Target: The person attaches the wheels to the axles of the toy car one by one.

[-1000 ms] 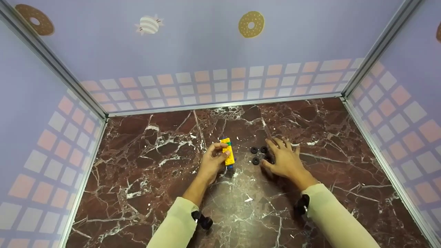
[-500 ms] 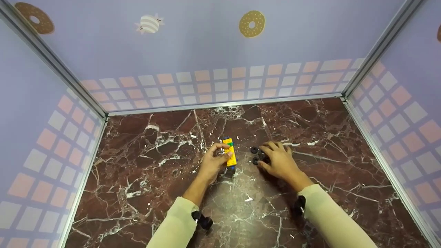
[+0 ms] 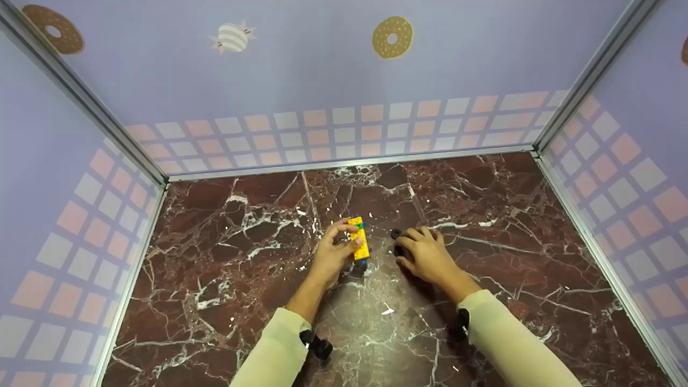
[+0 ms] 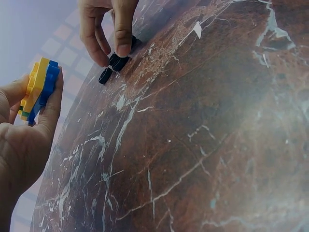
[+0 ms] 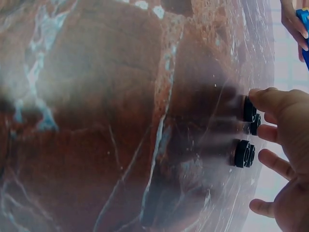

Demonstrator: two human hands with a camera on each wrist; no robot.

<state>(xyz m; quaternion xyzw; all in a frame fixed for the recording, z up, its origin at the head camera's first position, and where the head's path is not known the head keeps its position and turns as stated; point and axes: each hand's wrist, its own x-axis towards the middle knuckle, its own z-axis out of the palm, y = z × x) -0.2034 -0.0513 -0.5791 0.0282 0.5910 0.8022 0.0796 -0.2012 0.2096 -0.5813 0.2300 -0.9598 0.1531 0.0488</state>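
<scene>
My left hand (image 3: 330, 257) holds a building-brick assembly (image 3: 358, 244), yellow with a green piece on top and blue below, pinched between thumb and fingers. In the left wrist view the assembly (image 4: 39, 89) is raised off the tabletop. To its right my right hand (image 3: 427, 259) reaches down over small black toy wheels. Its thumb and index finger pinch one wheel (image 5: 249, 110) from both sides, close on the table. Another wheel (image 3: 396, 233) lies just beyond the fingertips. Further wheels (image 5: 243, 153) stand by the other fingers, and the hand hides them in the head view.
The table (image 3: 258, 301) is dark red marble with white veins. Lilac panels (image 3: 312, 75) with a checked border wall it in at the back and both sides, joined by metal edge strips. A dark wrist device (image 3: 317, 345) sits at the left sleeve.
My right hand has slid leftward over the wheels, and its thumb and fingers have drawn together round one. The left hand has barely moved; the brick assembly has shifted slightly right.
</scene>
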